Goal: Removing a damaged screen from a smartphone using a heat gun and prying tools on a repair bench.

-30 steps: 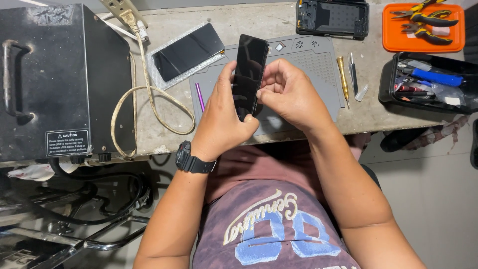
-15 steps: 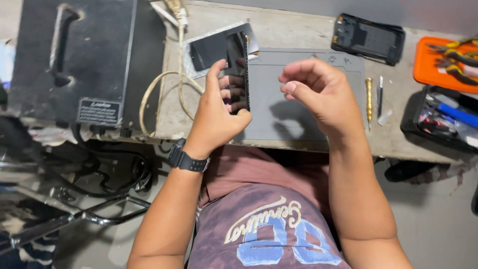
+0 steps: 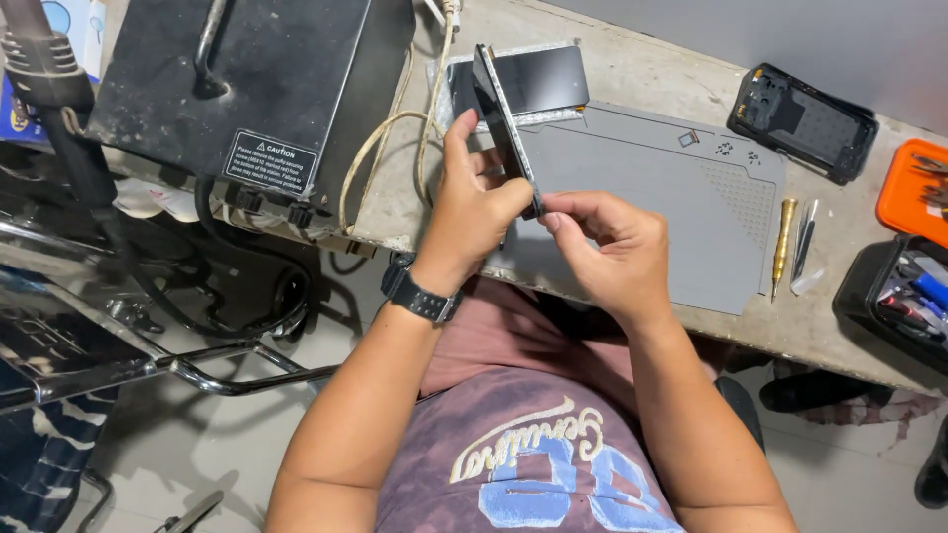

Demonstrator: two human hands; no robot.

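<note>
a person's left hand [image 3: 474, 202] grips a dark phone [image 3: 506, 118] edge-on above the grey mat [image 3: 671, 207], while the right hand [image 3: 617, 252] pinches its lower end between the fingers. on so thin a hold, it could slip onto the bench [image 3: 632, 69].

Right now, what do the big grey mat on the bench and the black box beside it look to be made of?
The grey work mat looks like soft silicone or rubber: matte, no glare, with moulded recesses and a dotted patch. The black box appears to be painted sheet metal: a dull sheen, scuffs, sharp folded edges and a metal handle on top. Neither can be confirmed by sight alone.
</note>
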